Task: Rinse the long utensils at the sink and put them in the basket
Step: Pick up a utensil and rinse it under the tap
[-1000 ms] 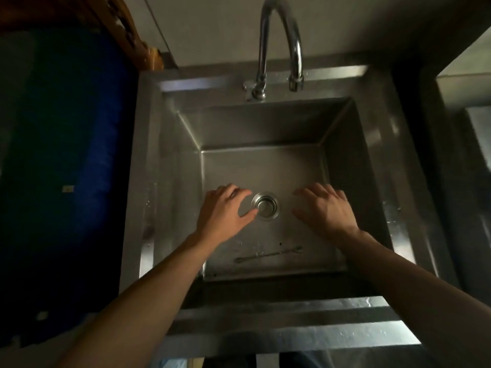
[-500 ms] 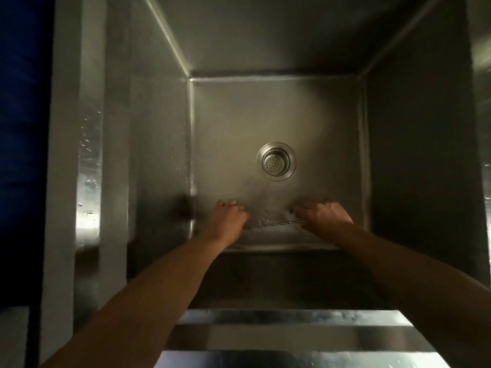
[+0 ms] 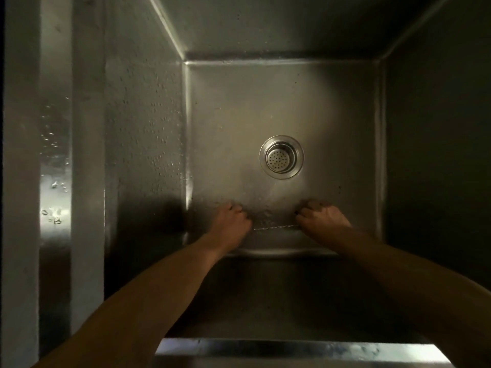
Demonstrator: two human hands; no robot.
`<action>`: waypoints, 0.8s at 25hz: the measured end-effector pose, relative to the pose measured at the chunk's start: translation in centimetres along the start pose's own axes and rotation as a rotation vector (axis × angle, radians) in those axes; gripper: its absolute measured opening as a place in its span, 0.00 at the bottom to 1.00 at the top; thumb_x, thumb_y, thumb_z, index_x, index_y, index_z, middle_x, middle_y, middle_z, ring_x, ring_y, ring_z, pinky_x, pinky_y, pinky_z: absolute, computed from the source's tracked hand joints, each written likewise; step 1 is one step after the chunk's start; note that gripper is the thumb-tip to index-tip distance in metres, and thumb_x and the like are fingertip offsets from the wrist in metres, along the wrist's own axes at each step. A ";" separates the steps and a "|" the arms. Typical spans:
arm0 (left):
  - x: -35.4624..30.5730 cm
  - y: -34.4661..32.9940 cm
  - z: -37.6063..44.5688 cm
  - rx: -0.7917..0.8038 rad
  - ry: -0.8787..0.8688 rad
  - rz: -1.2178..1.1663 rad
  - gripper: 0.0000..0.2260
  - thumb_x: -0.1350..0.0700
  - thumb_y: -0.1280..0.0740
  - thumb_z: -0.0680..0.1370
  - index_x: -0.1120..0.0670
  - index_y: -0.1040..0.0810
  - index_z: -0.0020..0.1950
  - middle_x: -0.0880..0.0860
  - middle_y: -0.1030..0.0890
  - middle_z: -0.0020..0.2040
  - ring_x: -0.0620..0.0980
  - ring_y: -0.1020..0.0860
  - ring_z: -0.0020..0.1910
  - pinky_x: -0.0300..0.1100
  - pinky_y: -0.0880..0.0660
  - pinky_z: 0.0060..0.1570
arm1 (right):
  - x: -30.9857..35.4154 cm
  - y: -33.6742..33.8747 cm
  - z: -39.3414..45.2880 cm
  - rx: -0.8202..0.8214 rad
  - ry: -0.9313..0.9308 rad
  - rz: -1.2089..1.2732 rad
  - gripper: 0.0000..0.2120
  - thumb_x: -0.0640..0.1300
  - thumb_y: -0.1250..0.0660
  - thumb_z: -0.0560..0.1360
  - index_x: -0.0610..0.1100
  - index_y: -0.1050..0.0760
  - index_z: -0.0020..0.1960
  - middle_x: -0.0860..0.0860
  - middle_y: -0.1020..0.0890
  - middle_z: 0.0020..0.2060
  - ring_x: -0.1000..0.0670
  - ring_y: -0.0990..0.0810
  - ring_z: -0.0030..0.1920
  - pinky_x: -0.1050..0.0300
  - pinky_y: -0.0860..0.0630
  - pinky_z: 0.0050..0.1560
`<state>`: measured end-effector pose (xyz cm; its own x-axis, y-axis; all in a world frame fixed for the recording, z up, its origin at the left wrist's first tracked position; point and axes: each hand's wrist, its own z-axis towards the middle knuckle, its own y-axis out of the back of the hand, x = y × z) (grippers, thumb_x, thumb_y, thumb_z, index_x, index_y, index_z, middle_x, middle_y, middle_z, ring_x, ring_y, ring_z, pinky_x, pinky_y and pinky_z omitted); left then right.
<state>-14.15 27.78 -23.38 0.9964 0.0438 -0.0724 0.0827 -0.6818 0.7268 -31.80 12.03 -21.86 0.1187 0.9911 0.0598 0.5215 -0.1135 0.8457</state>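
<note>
Both hands are down on the sink [image 3: 143, 155] floor, one at each end of a thin utensil [image 3: 275, 227]. The left hand [image 3: 231, 221] and right hand [image 3: 322, 216] have curled fingers, probably to pry it up; I can't tell whether either grip has it.

A thin metal utensil [image 3: 275, 227] lies flat on the floor of the steel sink [image 3: 265, 102], at 6 o'clock from the drain, stretching from 9 to 3 o'clock.

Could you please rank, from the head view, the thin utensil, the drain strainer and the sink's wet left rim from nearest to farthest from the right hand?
From the right hand:
1. Thin utensil: lying on the sink floor, its right end at the fingers.
2. Drain strainer: farther back, slightly left.
3. Left rim: far left, beyond the left hand.
</note>
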 end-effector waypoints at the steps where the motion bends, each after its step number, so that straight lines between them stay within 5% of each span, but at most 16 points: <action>1: -0.2 -0.2 0.1 -0.006 0.002 -0.006 0.12 0.58 0.38 0.76 0.54 0.21 0.58 0.54 0.20 0.57 0.57 0.28 0.62 0.50 0.37 0.63 | 0.0 -0.2 0.1 -0.011 0.010 0.006 0.15 0.48 0.17 0.52 0.48 0.17 0.35 0.52 0.16 0.32 0.48 0.16 0.38 0.58 0.22 0.33; 4: -0.5 -0.6 0.4 -0.029 0.003 -0.010 0.12 0.59 0.39 0.76 0.55 0.22 0.58 0.55 0.20 0.57 0.58 0.28 0.62 0.50 0.37 0.62 | 0.0 -0.5 0.5 0.024 0.018 0.004 0.13 0.49 0.20 0.59 0.49 0.16 0.43 0.51 0.15 0.40 0.48 0.16 0.46 0.56 0.21 0.41; 8: -0.8 -1.1 0.3 -0.050 -0.009 -0.018 0.12 0.57 0.40 0.77 0.57 0.23 0.58 0.57 0.22 0.58 0.58 0.29 0.61 0.50 0.37 0.60 | -0.1 0.3 0.0 -0.038 0.023 0.036 0.18 0.48 0.16 0.47 0.48 0.17 0.35 0.51 0.16 0.34 0.47 0.15 0.40 0.59 0.21 0.35; 13: -0.2 1.3 -0.9 -0.179 0.018 -0.084 0.16 0.50 0.37 0.75 0.55 0.23 0.60 0.54 0.22 0.59 0.54 0.27 0.61 0.50 0.35 0.59 | -1.4 2.2 -1.0 -0.030 -0.086 0.116 0.21 0.47 0.23 0.66 0.47 0.20 0.58 0.47 0.15 0.51 0.45 0.17 0.54 0.50 0.23 0.52; 17: 2.0 6.0 -2.5 -0.329 0.066 -0.092 0.11 0.51 0.37 0.75 0.53 0.23 0.55 0.52 0.20 0.53 0.53 0.24 0.55 0.48 0.34 0.53 | -3.0 5.5 -2.4 -0.118 -0.155 0.177 0.17 0.43 0.29 0.71 0.45 0.22 0.60 0.45 0.16 0.52 0.42 0.18 0.53 0.48 0.27 0.57; 20: 4.1 10.5 -3.9 -0.440 0.084 -0.100 0.07 0.53 0.38 0.76 0.53 0.24 0.51 0.52 0.19 0.50 0.52 0.23 0.51 0.48 0.33 0.50 | -5.2 9.0 -3.4 -0.141 -0.253 0.243 0.14 0.54 0.40 0.78 0.54 0.24 0.61 0.53 0.19 0.58 0.47 0.23 0.60 0.54 0.34 0.59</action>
<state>-9.14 23.66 -13.39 0.9797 0.1647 -0.1143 0.1598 -0.2975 0.9412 -30.58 6.10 -12.74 0.4387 0.8861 0.1496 0.3329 -0.3149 0.8889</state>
